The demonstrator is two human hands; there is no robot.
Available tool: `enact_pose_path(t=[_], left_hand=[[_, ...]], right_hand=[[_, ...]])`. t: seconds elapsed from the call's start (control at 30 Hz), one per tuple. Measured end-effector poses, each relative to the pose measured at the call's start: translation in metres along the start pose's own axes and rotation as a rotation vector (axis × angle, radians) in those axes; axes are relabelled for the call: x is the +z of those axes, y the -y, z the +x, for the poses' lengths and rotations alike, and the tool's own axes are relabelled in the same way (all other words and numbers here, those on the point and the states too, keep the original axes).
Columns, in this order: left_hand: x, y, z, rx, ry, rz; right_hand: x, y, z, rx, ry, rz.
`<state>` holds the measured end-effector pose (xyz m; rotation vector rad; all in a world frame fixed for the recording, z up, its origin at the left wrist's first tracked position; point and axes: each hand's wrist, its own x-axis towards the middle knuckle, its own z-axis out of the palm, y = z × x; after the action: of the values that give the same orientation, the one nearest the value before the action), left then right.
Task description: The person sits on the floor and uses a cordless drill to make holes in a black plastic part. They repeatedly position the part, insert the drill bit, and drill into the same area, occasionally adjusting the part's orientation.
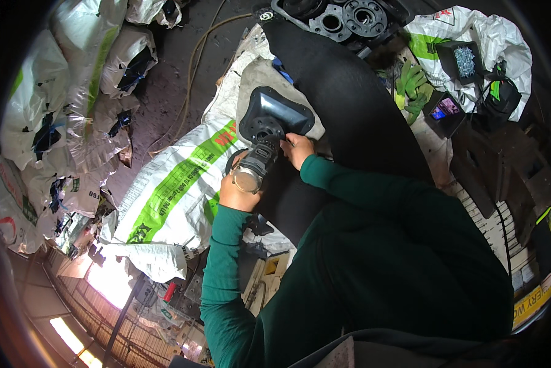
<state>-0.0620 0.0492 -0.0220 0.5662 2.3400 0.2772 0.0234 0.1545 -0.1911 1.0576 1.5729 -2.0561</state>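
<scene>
My left hand (239, 195) is wrapped round a power drill (255, 164) with a dark body and a pale round rear end. The drill's front end points at the round, holed hub of a glossy black moulded part (280, 110), which lies on a grey cloth (257, 76) by my legs. Whether the drill's tip touches the hub is hidden. Beside the drill's front end, my right hand (297, 150) has its fingers pinched together near the hub's edge. Anything between those fingers is too small to make out.
White sacks with green stripes lie under the cloth (177, 178) and at the left (55, 92). Black round-holed parts (355, 21) are stacked ahead. At the right are a black box of screws (464, 61), green gloves (413, 86) and a lit phone (445, 109). A hose (193, 67) crosses the floor.
</scene>
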Motion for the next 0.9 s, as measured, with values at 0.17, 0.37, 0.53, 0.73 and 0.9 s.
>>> enact_pose_path(t=[0.17, 0.37, 0.53, 0.73, 0.9], left_hand=[[0.015, 0.011, -0.001, 0.093, -0.066, -0.130], [0.011, -0.014, -0.027, 0.022, -0.218, -0.081], [0.009, -0.032, -0.089, -0.092, -0.284, -0.373], [0.037, -0.044, -0.129, 0.073, -0.373, -0.282], [0.050, -0.047, -0.146, -0.041, -0.465, -0.507]], right_hand=[[-0.001, 0.000, 0.001, -0.043, -0.009, -0.056], [-0.007, -0.001, 0.012, -0.081, 0.064, -0.206], [-0.014, 0.008, -0.006, 0.274, 0.166, 0.339], [-0.060, 0.036, -0.039, 0.348, 0.543, 0.726], [-0.056, 0.050, -0.047, 0.272, 0.624, 0.708]])
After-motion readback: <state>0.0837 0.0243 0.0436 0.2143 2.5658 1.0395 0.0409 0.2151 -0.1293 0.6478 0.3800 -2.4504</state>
